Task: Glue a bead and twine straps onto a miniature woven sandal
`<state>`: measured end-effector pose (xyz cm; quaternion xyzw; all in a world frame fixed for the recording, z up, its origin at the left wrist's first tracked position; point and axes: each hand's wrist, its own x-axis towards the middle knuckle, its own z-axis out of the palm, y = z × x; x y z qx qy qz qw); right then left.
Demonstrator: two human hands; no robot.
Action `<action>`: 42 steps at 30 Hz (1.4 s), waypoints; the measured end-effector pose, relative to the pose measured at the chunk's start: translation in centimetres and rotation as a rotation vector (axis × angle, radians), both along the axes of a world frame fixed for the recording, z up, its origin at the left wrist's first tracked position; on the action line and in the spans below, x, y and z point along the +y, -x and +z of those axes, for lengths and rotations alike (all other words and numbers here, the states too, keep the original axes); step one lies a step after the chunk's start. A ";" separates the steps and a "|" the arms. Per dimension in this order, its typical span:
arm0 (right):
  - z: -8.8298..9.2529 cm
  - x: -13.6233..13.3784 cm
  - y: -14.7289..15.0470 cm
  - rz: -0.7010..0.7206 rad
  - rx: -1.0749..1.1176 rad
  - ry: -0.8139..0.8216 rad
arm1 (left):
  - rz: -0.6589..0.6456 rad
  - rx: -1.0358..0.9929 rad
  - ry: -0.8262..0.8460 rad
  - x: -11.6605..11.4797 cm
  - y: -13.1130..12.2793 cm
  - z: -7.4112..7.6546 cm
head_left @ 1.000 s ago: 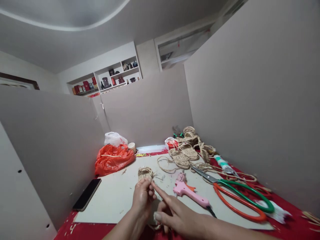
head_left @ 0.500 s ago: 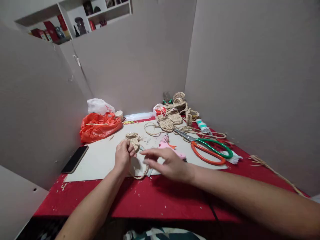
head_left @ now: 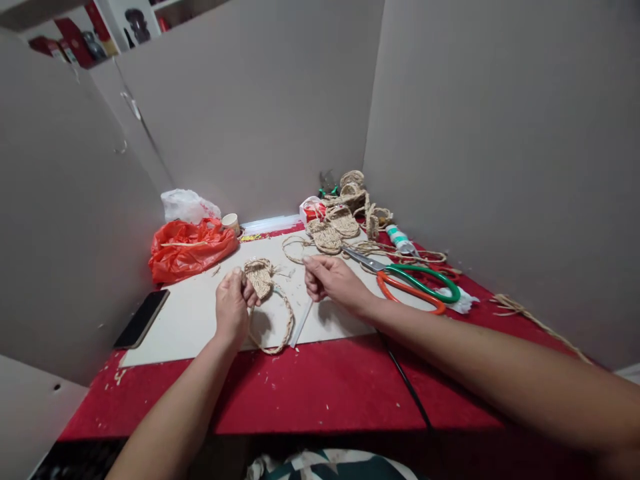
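From here I make out a rough-fibre woven piece [head_left: 260,279], a glossy plastic red bag [head_left: 195,253] and smooth metal blades [head_left: 369,262].

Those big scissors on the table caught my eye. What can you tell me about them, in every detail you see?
The scissors have slim grey blades, apparently metal, and two large, smooth handle loops: one green, the other orange and nearer the person. They lie angled, tip pointing away and leftward, beside woven straw-like pieces; whether the tip touches those is unclear. A crumpled white piece sits by the green loop. Neither hand holds them.
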<state>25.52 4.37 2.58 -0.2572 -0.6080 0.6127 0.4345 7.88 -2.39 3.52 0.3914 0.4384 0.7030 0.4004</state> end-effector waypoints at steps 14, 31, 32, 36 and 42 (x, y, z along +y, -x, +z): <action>-0.3 -0.3 0.0 0.074 -0.154 -0.093 | -0.170 0.331 0.073 -2.1 0.5 0.2; -0.2 4.9 3.6 0.103 -0.833 -0.887 | -0.374 1.333 0.015 -5.7 4.6 -1.6; -0.2 5.1 3.9 0.094 -0.838 -0.834 | -0.393 1.341 0.022 -5.8 4.8 -1.3; -0.6 6.2 5.4 0.033 -0.776 -0.428 | -0.455 1.411 0.011 -5.9 5.0 -1.0; -1.8 6.7 7.8 -0.010 -0.587 -0.005 | -0.508 1.453 -0.084 -5.3 5.2 -1.8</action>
